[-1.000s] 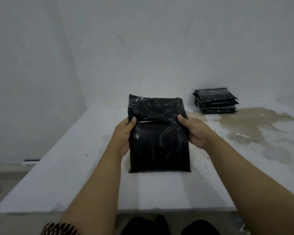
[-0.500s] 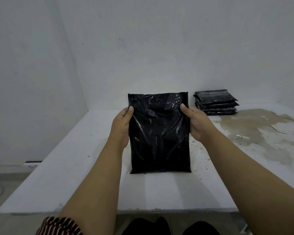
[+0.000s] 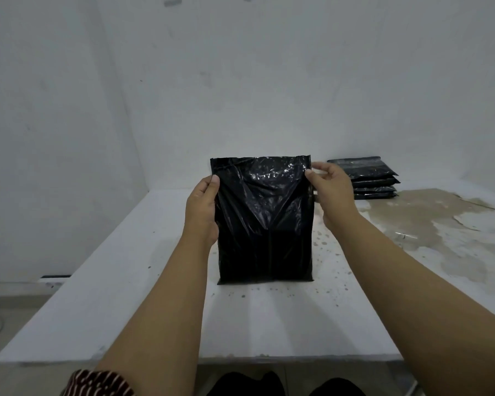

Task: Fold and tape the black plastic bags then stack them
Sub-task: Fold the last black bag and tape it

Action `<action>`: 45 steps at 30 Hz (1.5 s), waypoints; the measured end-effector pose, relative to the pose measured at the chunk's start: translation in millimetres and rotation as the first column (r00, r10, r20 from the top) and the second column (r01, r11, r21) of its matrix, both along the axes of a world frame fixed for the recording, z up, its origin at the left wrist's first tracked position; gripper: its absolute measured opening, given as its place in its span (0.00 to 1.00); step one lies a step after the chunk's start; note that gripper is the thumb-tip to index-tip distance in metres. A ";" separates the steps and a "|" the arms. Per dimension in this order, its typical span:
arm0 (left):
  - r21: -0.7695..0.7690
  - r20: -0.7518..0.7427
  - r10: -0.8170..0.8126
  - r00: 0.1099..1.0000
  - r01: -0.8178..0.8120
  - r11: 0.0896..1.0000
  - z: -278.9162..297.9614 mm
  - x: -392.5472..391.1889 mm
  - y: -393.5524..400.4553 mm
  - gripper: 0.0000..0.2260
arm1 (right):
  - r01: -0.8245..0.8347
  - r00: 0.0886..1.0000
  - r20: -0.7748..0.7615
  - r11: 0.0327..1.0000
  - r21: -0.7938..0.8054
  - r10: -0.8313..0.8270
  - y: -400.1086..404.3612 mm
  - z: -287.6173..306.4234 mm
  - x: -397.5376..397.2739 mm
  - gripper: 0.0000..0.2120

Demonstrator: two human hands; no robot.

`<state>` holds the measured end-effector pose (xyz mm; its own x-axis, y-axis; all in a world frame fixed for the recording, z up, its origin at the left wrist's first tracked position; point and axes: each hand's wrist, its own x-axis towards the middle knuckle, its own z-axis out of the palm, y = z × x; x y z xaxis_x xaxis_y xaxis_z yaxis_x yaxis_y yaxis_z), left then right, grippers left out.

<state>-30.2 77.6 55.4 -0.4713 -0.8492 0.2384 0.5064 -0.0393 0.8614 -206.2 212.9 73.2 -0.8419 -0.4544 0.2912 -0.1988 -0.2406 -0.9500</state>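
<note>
**Bag held upright between two hands**

Hands are both on one black bag, seen from the head camera. The bag stands upright with its bottom edge on the white tabletop, near the front middle, and its top edge is straight and level. Its surface is shiny and wrinkled, with creases running down from both top corners toward the middle.

The left hand grips the left edge of the bag near the top; the thumb lies on the front face and the other fingers go behind, so they are hidden. The right hand pinches the right top corner, with the thumb on the front and the fingers curled just beside the edge.

A stack of folded black bags lies flat at the far right of the tabletop, close to the wall and well apart from the held bag. The topmost one is the clearest; the exact number in the stack is hard to tell.

On the right part of the tabletop the white coat is peeled, and a brown patch shows. Small dark spots are scattered near the bag. At the bottom edge a striped sleeve is visible.
</note>
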 end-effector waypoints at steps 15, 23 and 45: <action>0.125 -0.082 0.037 0.996 -0.027 0.992 36.4 -23.3 17.5 0.07 | -0.196 0.943 -0.207 0.936 0.292 0.262 -18.2 -2.1 47.8 0.09; 0.189 -0.118 -0.111 0.987 0.132 0.973 51.9 -32.0 37.1 0.15 | -0.383 0.868 -0.167 0.843 0.378 0.469 -13.7 -13.6 51.7 0.37; 0.157 0.008 0.053 0.999 -0.053 0.986 19.6 -40.7 35.2 0.14 | -0.039 0.951 -0.282 0.952 0.302 0.128 -1.6 -5.5 30.8 0.11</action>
